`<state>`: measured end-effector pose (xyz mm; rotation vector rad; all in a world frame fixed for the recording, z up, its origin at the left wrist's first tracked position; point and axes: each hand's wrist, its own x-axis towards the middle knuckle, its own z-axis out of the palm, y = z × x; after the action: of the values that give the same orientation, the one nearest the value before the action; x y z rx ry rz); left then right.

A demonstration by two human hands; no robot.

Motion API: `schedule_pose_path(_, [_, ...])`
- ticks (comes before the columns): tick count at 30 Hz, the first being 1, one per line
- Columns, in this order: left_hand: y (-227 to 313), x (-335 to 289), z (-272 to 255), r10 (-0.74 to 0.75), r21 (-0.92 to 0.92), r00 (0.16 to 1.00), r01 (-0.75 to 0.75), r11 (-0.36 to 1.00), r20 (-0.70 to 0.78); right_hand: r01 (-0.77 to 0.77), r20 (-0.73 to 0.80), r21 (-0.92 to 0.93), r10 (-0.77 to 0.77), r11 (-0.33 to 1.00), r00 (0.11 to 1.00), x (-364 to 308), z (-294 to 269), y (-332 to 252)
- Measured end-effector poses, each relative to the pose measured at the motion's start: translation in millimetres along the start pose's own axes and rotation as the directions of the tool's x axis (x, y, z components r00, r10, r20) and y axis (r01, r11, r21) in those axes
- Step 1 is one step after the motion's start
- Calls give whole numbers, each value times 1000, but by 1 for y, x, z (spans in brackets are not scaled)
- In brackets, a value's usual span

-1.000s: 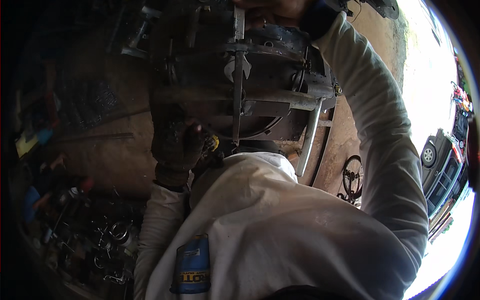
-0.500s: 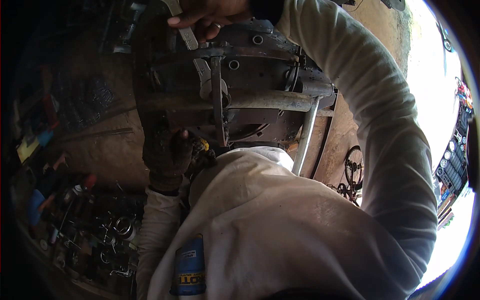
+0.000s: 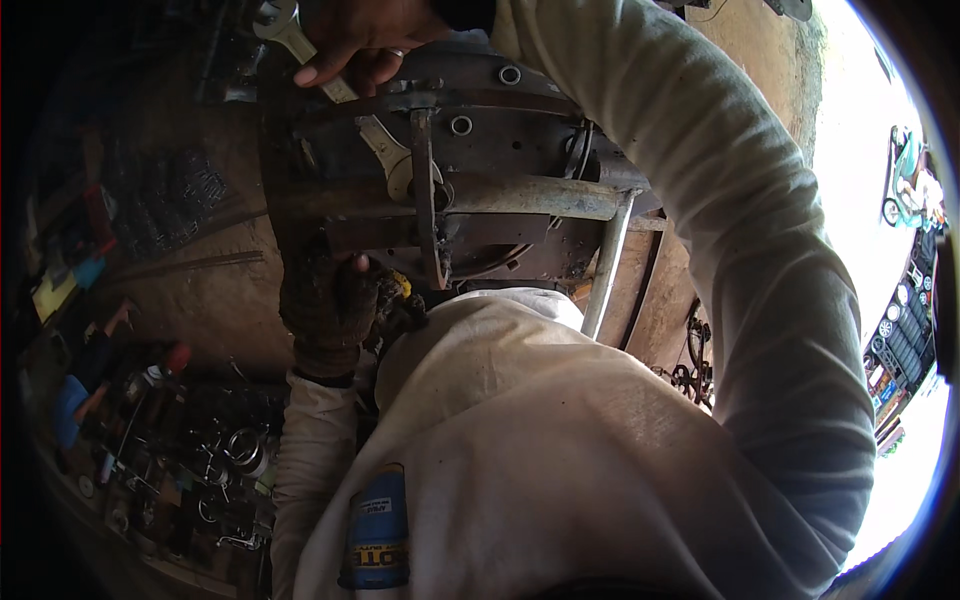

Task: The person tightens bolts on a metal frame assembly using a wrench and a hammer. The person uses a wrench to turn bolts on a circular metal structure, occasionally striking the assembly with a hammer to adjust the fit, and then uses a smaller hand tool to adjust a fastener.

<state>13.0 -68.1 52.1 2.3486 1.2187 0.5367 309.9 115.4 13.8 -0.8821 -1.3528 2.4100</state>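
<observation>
At the top, my bare right hand [image 3: 375, 45] grips a long metal spanner [image 3: 292, 38], its open jaw sticking out at the upper left. The spanner seems to pass behind a curved dark bar, and its rounded lower end sits beside an upright flat bar [image 3: 424, 190] on a dark metal frame [image 3: 520, 200]. My left hand [image 3: 330, 305], in a dark worn glove with the thumb tip bare, is closed low at the frame's left side. By its fingers is a dark, yellow-marked thing [image 3: 402, 284], too dim to name.
A blue can [image 3: 378, 530] with a yellow band rests against my pale clothing. Jumbled metal parts and tools [image 3: 215, 460] lie at the lower left. A bicycle [image 3: 697, 350] stands right of the frame's pale tube leg [image 3: 608, 265]. Parked vehicles show at the far right.
My right hand has swung left, turning the spanner so its upper jaw now shows further left and the handle slants more. My left hand has stayed nearly in place.
</observation>
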Motion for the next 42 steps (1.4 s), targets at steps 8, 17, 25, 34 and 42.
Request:
schedule_pose_path(8, [3,1,1,49,34,996,-46,998,-78,69,-115,-173,-90,982,989,-48,18,-14])
schedule_pose_path(17, [4,4,0,62,44,995,-59,997,-79,170,-285,-154,-208,973,936,-62,26,-6])
schedule_pose_path(25, [-2,-3,-1,7,68,1000,-7,998,-9,137,-361,-100,-165,985,918,-94,42,-1])
schedule_pose_path(34, [-7,-5,-1,31,135,999,-32,990,8,360,-388,-131,-382,924,839,-122,34,47])
schedule_pose_path(42, [-9,-7,-1,-30,16,998,29,999,52,304,-532,507,15,807,847,-160,48,54])
